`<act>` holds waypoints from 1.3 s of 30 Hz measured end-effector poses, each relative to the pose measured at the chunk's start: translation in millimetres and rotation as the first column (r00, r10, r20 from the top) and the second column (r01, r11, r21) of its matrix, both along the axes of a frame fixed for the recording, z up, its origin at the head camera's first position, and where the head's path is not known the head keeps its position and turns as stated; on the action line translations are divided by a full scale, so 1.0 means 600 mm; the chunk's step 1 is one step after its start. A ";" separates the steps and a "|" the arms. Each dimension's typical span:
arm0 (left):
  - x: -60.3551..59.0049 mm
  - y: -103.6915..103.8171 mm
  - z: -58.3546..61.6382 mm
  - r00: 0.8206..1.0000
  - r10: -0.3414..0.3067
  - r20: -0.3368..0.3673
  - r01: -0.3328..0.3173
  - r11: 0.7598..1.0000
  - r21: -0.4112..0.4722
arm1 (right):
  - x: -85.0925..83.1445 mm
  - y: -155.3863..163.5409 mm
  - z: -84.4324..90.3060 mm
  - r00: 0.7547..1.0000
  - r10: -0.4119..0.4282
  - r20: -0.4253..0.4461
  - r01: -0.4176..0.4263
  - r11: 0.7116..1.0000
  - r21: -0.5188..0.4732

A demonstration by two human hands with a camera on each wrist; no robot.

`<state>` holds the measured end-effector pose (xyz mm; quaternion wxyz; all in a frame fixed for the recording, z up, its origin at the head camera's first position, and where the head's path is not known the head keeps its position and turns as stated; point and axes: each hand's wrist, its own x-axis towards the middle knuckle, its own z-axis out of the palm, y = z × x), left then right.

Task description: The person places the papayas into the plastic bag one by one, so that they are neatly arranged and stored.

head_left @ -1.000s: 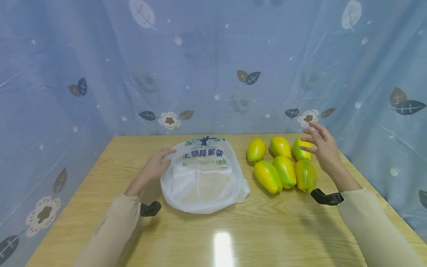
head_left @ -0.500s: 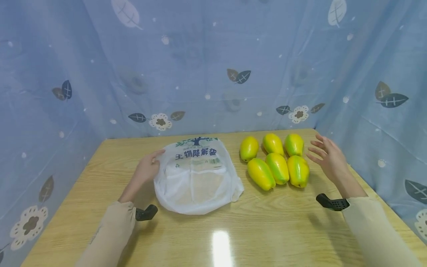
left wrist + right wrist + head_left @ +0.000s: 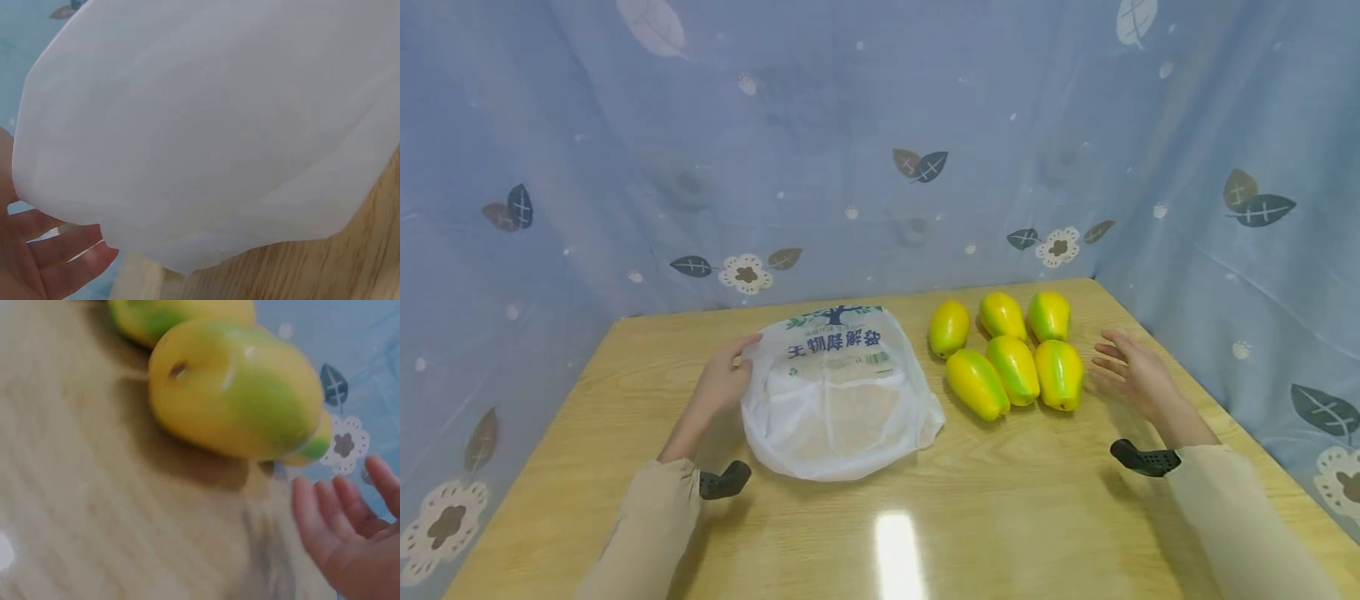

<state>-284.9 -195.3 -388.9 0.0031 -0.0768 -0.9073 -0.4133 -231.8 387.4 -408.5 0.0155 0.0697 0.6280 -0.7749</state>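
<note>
A white plastic bag (image 3: 831, 408) with dark printing and a tree picture lies puffed up on the table, left of centre. My left hand (image 3: 726, 375) is at its upper left edge, fingertips right at the plastic. In the left wrist view the bag's edge partly covers the fairly straight fingers (image 3: 69, 262). Several yellow-green papayas (image 3: 1013, 371) lie in two rows to the right of the bag. My right hand (image 3: 1138, 379) is beside the nearest right papaya (image 3: 1060, 375), holding nothing. Its fingers (image 3: 315, 519) are spread loosely, a short gap from the fruit.
The wooden table (image 3: 1000, 508) has a bright light reflection near its front. A blue patterned curtain (image 3: 850, 167) closes off the back and both sides. Each wrist carries a black camera mount (image 3: 1142, 458).
My right hand has come down from above the papayas to their right side. My left hand has drawn back slightly towards the bag's left edge. The head view has swung a little.
</note>
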 end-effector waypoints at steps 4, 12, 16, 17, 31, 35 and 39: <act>0.003 -0.009 -0.004 1.000 0.026 -0.010 -0.026 1.000 -0.009 | -0.017 -0.019 -0.006 0.993 0.069 0.094 -0.093 0.959 0.269; 0.008 -0.013 -0.005 1.000 0.011 0.027 -0.013 0.999 0.051 | -0.017 -0.053 -0.003 0.968 0.211 0.134 -0.249 0.857 0.451; 0.011 -0.013 -0.005 1.000 0.006 0.026 -0.008 0.998 0.057 | -0.021 -0.058 -0.012 0.961 0.242 0.130 -0.275 0.851 0.446; 0.012 -0.013 -0.004 0.999 0.003 0.032 -0.005 0.998 0.060 | -0.022 -0.058 -0.014 0.960 0.247 0.132 -0.280 0.852 0.442; 0.018 -0.012 -0.008 0.998 0.003 0.062 -0.011 0.990 0.138 | -0.024 -0.045 -0.023 0.946 0.275 0.174 -0.321 0.878 0.355; 0.011 -0.003 -0.014 0.999 0.004 0.039 -0.009 0.990 0.144 | -0.017 -0.035 -0.024 0.957 0.258 0.131 -0.287 0.897 0.336; 0.002 0.007 -0.018 0.999 0.015 0.052 -0.022 0.990 0.141 | -0.007 -0.027 -0.021 0.966 0.227 0.123 -0.256 0.905 0.339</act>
